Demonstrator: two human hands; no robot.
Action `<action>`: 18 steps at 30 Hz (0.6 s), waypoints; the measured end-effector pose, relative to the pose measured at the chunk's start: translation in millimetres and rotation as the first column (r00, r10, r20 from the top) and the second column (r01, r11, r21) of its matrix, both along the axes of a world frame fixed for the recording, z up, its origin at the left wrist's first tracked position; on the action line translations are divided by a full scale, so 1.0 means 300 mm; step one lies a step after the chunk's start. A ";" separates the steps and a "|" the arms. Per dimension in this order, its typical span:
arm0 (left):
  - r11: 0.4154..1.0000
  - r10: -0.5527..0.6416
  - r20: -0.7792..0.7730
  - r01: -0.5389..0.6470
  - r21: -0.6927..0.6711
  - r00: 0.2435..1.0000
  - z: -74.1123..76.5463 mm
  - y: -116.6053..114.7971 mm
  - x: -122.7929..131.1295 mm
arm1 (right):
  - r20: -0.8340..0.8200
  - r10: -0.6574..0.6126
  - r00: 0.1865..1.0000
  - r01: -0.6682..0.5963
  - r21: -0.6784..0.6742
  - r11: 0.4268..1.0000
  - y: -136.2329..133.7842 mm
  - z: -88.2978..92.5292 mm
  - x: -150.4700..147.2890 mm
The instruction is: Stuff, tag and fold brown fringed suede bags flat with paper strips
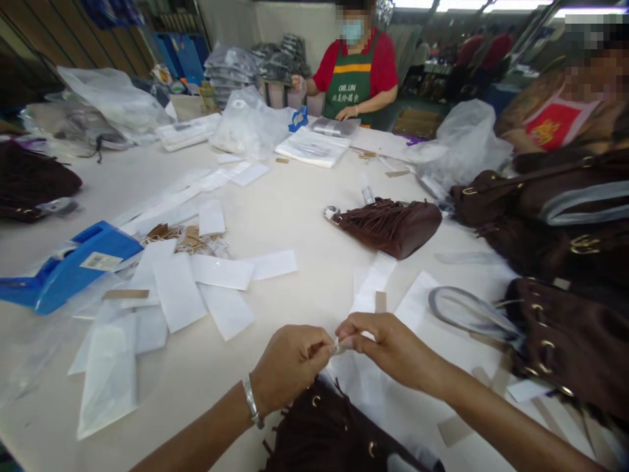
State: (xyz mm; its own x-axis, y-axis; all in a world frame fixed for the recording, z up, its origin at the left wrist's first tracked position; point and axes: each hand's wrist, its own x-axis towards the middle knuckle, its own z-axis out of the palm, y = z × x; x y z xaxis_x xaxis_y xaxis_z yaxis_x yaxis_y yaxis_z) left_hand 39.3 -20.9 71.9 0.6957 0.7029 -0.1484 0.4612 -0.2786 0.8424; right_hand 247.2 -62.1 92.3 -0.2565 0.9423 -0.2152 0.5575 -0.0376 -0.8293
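Note:
My left hand [291,364] and my right hand [388,344] meet fingertip to fingertip above the table's near edge. Both are pinched on a small pale piece [340,345], too small to name. A silver bangle [251,401] sits on my left wrist. Right below my hands lies a dark brown fringed bag [328,436] with gold rings. White paper slips [366,295] lie on the table just beyond my right hand.
A blue tape dispenser [69,265] stands at left beside scattered white slips [196,288]. A brown fringed pouch [393,226] lies mid-table. Brown handbags [565,262] pile up at right. Clear plastic bags [246,124] sit far back, where a person in a green apron [352,75] works.

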 end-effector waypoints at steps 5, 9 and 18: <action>0.909 0.162 0.181 -0.076 -0.409 0.970 -0.064 0.001 -0.004 | -0.282 -0.155 0.947 0.113 -0.162 0.980 0.003 -0.028 0.027; 0.885 0.175 0.170 -0.080 -0.458 0.970 -0.083 0.004 -0.008 | -0.399 -0.268 0.877 0.149 -0.305 0.941 -0.004 -0.046 0.024; 0.978 0.053 0.059 -0.039 -0.205 0.997 -0.080 0.018 0.059 | -0.581 -0.358 0.731 0.237 -0.276 0.932 -0.014 -0.033 0.056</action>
State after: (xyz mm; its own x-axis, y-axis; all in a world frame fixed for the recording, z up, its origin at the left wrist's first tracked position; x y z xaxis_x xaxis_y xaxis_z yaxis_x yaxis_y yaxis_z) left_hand 56.9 -15.6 47.8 0.6760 0.6939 -0.2482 0.4131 -0.0779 0.9074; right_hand 264.0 -66.3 82.3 -0.1020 0.9557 -0.2759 -0.1316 -0.2879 -0.9486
